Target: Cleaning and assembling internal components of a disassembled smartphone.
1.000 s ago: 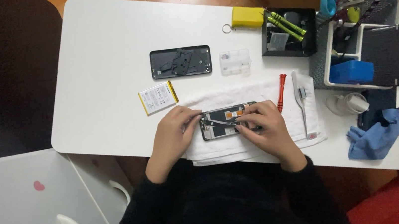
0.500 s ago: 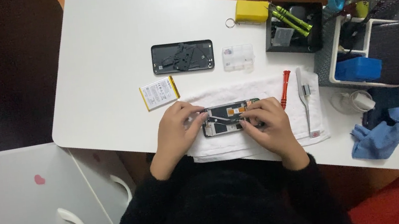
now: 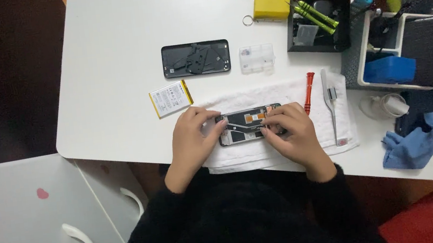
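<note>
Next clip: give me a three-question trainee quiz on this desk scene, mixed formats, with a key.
1. True or false: the opened phone lies on a white towel.
2. Which lies directly right of the red-handled tool? A) metal tweezers B) battery C) blue cloth
3. Fill in: the black back cover lies beyond the ___.

Key: 1 true; 2 A; 3 towel. Both the left hand and right hand rest on the phone.

Single head view, looking steeply down on the white table (image 3: 112, 68)
</note>
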